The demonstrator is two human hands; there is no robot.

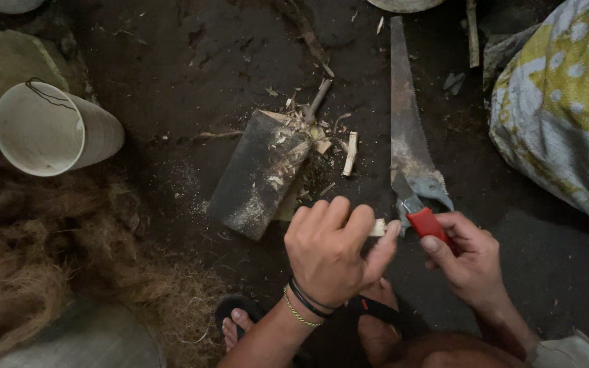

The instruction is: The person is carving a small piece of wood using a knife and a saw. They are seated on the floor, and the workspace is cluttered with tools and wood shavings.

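My left hand (332, 249) is closed around a small pale piece of wood (378, 227), whose tip pokes out by the thumb. My right hand (468, 259) grips a red-handled knife (425, 221); its short blade (402, 187) points up and left, close to the wood's tip. Both hands hover low over the dark dirt floor, just above my sandalled feet (369, 320).
A hand saw (403, 116) lies on the ground beyond my hands. A dark flat block (257, 174) with wood chips (350, 153) around it sits to the left. A white bucket (52, 129) lies tipped at far left, brown fibre (35, 266) below it, a patterned sack (564, 102) at right.
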